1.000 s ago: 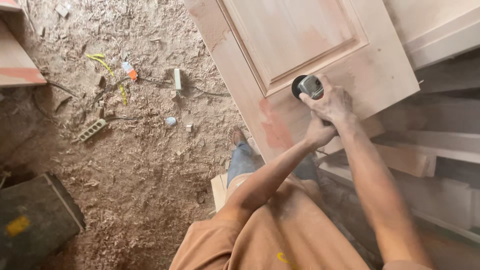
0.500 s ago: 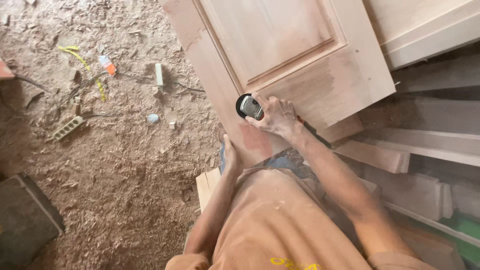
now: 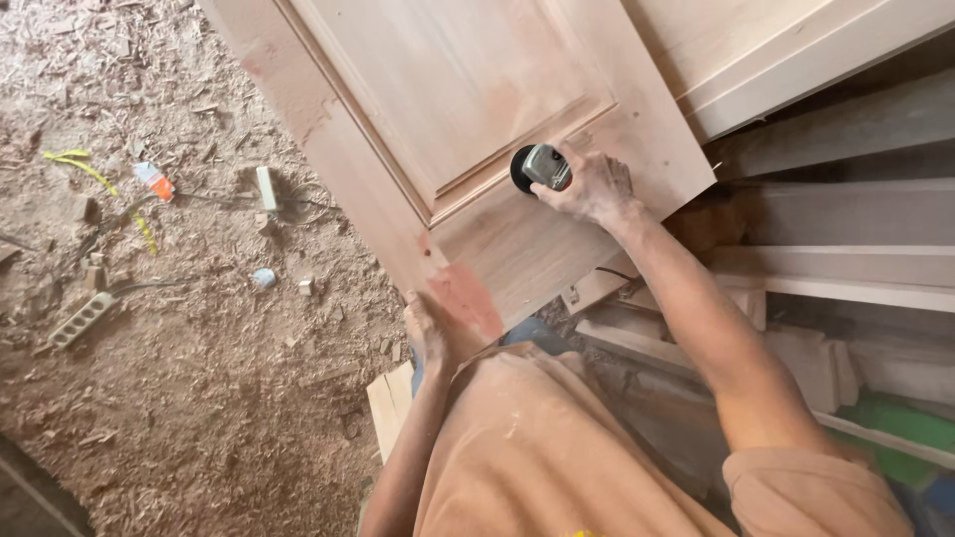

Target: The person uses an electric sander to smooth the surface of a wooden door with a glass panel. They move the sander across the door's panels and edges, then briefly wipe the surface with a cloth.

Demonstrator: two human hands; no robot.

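- Pale, unfinished wood is being worked: a panelled door (image 3: 468, 129) is lying slanted across the top of the view, its lower corner reaching down toward the person's lap.
- A small power sander (image 3: 538, 167), black disc with a grey body, is being pressed against the door's lower rail, just below the moulded edge of the raised panel.
- The sander is being gripped by the right hand (image 3: 589, 186); the fingers are being curled tightly round the tool's body, with the forearm stretched out from the lower right and the wrist bent slightly inward.
- The door's bottom corner is being steadied by the left hand (image 3: 430, 328), beside a reddish patch on the wood; the palm seems to be laid against the edge, but how far the fingers are being closed cannot be told, since they are hidden by the board.
- Both arms are being extended forward from an orange-tan shirt (image 3: 537, 447) dusted with wood powder.
- The floor (image 3: 179, 398) at the left is being covered by sawdust and shavings, with a power strip (image 3: 80, 320), a yellow cord (image 3: 85, 169) and small offcuts scattered well apart from the hands.
- Stacked planks (image 3: 846, 219) are lying at the right, behind the right forearm.
- Contents of any container cannot be told; only a dark edge is showing at the lower left.
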